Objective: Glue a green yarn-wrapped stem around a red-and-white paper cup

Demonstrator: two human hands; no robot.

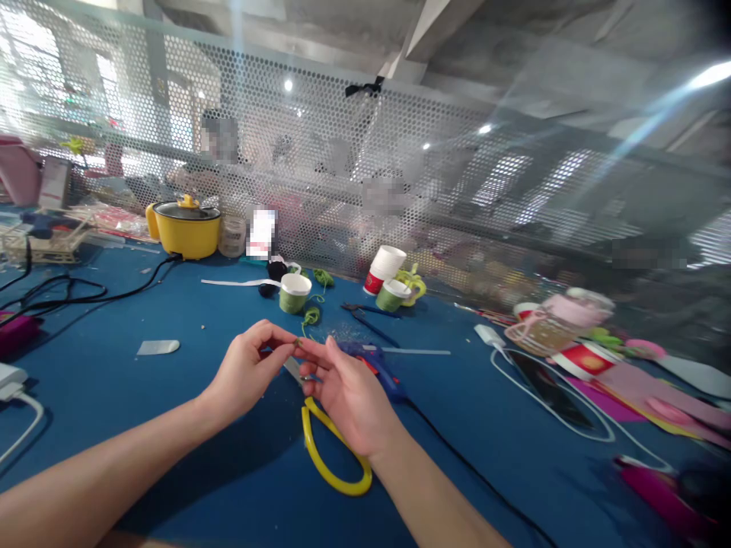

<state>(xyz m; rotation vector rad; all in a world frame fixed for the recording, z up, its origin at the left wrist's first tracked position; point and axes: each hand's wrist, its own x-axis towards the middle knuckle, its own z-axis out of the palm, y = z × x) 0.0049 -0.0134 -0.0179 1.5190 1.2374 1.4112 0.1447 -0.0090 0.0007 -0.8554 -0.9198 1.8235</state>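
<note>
Both hands meet above the yellow-handled scissors [334,457]: the left hand [248,373] and right hand [346,392] pinch a tiny green piece [298,343] between fingertips, just above the scissors' blades; a green paper cup [295,293] stands beyond the scissors.

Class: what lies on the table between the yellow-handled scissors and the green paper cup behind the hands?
Head view: left hand and right hand pinching a small piece, then green string.

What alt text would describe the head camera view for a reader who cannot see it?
Two bare hands, left and right, pinch a tiny greenish piece between their fingertips above a blue table. Yellow-handled scissors lie under them, a blue glue gun beside.
</note>
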